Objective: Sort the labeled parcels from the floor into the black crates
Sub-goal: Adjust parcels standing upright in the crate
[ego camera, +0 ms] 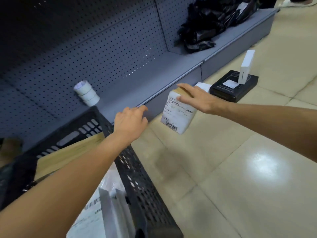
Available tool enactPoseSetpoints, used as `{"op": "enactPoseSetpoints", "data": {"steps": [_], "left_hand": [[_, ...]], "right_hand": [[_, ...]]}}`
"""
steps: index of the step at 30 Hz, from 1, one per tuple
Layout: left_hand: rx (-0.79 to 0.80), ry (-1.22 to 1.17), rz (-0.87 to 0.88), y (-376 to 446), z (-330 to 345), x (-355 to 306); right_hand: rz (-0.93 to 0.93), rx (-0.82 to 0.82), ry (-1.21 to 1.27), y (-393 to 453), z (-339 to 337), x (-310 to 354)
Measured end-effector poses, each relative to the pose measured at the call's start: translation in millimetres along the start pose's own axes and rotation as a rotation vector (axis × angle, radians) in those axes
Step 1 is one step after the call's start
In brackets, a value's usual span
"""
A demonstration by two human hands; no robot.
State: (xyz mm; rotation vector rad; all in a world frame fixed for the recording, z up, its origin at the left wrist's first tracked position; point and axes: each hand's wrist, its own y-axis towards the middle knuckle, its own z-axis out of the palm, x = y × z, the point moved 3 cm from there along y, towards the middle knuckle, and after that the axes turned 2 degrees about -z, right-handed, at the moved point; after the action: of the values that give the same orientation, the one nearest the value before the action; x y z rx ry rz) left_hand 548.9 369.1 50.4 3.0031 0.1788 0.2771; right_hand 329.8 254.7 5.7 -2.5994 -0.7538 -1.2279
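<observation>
Two bare hands are in my view, both raised above a tiled floor point(240, 169). My right hand point(197, 98) grips a small parcel point(178, 114) from above, fingers and thumb clamped on its brown top end; the parcel hangs clear of the floor, tilted, its white shipping label and barcode facing the camera. My left hand point(130, 122) holds nothing; its fingers are loosely curled and spread, hovering over the near rim of a black perforated crate point(137, 177), just left of the carried parcel and apart from it.

Inside the crate I note a flat brown cardboard parcel point(72, 152) and, nearer the camera, white labeled packages point(103, 203); their print is too blurred to read.

Beyond the hands, a black flat box point(235, 90) with a white label lies on the floor beside the base of a grey shelf unit point(154, 79). A slim white box point(246, 69) stands upright on top of the black box. Something white shows behind my right hand, between it and the black box; I cannot tell what it is.

On the shelf deck stands a stack of white tape rolls point(86, 92), tilted in this wide-angle view, against the pegboard back panel point(85, 40). Farther along the deck lies a heap of crumpled black plastic bags point(211, 23).
</observation>
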Motion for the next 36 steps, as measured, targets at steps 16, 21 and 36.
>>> {"op": "enactPoseSetpoints", "data": {"steps": [16,21,36], "left_hand": [[-0.173,-0.185,-0.376,-131.4,-33.3,158.7],[-0.101,-0.141,-0.479,-155.1,-38.1,176.3],[-0.199,-0.099,-0.461,-186.2,-17.3,205.3]], "right_hand": [[-0.373,0.263,0.465,-5.1,73.6,226.2],[-0.44,0.447,0.384,-16.9,99.9,251.5],[-0.461,0.703,0.248,-39.3,141.4,290.0]]}}
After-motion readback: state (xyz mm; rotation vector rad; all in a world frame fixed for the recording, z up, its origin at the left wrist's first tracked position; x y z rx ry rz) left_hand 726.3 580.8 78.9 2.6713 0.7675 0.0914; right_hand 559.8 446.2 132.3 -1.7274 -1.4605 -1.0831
